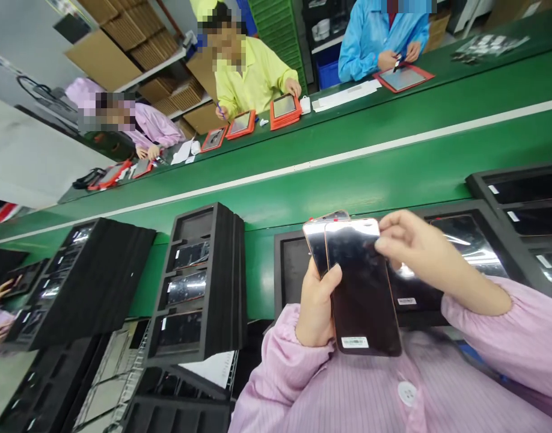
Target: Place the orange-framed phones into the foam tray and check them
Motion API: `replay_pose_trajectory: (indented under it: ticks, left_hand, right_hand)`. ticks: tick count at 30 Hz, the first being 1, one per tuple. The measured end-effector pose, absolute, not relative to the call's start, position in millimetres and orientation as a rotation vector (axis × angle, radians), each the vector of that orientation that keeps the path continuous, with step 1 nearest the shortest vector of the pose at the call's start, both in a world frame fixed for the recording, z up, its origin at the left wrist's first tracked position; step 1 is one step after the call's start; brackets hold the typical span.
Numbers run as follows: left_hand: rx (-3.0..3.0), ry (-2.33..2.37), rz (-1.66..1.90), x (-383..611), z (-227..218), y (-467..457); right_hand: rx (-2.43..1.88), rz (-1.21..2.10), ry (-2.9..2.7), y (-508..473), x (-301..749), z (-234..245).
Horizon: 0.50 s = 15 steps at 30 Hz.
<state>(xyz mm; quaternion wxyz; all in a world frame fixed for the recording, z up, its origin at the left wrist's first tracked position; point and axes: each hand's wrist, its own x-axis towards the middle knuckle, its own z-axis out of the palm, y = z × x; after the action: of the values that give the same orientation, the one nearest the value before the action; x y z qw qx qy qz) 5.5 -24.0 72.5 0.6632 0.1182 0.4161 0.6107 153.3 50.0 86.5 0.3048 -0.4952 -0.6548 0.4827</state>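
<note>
My left hand (318, 300) is closed around a fanned stack of smartphones, thumb on top. The front smartphone (359, 294) is glossy black with a thin orange-gold edge and a white barcode label near its lower end. Behind it, a second smartphone (316, 240) shows at the left, and the corner of another peeks out at the top. My right hand (404, 237) pinches at the front smartphone's upper right corner; whether a film lies between the fingertips cannot be made out. Beneath the hands lies a black foam tray (282, 270) with a large dark screen (469, 240).
Stacked black foam trays (237, 270) with phones stand at left, another stack (118, 276) beyond. More trays (478, 180) are at right. A green bench (348, 174) with a white strip runs across. Opposite, several people work with red-framed tablets (285, 108). A co-worker's hands (0, 294) show far left.
</note>
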Motion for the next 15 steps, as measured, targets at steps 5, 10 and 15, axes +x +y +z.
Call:
replay_pose_trajectory:
  ticks: [5, 10, 15]
  left_hand:
    - [0.280, 1.035, 1.432, -5.2, 66.2, -25.7]
    - [0.236, 1.282, 1.575, -36.8, 66.2, -26.0]
    - [0.295, 1.182, 1.426, -35.6, 68.8, -34.0]
  right_hand:
    - [-1.355, 1.752, -1.644, 50.8, 152.3, 81.4]
    - [-1.528, 1.423, -1.505, 64.7, 161.7, 55.6]
    - [-1.541, 1.363, -1.690, 63.0, 152.7, 27.7]
